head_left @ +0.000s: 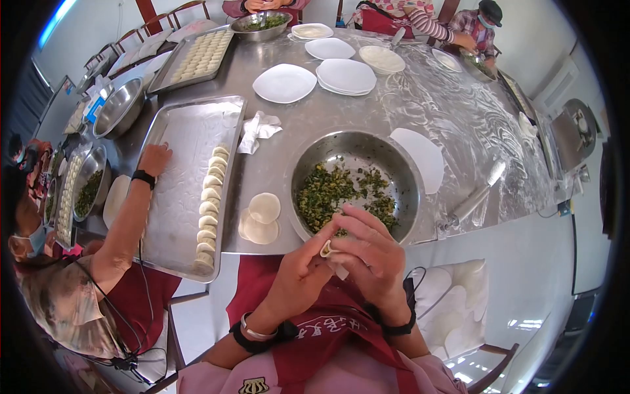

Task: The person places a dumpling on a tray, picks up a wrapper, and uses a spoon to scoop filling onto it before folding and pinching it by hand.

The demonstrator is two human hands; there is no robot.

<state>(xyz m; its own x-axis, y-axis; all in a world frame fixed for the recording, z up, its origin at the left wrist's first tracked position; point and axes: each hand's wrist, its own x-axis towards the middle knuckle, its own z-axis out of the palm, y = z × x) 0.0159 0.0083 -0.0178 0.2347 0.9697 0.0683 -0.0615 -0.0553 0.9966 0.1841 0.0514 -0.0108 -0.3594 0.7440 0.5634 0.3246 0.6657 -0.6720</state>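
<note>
While the steel bowl [357,180] holds chopped green filling [335,194] and the tray [187,184] a row of finished dumplings [210,203], left hand [298,272] and right hand [371,253] pinch one dumpling [326,249] together just below the bowl's rim.

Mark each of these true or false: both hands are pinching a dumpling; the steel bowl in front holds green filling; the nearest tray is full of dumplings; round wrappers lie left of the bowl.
1. Both hands, left hand and right hand, pinch one dumpling: true.
2. The steel bowl holds chopped green filling: true.
3. The nearest tray is full of dumplings: false; only one column lines its right edge.
4. Round wrappers lie left of the bowl: true.
</note>
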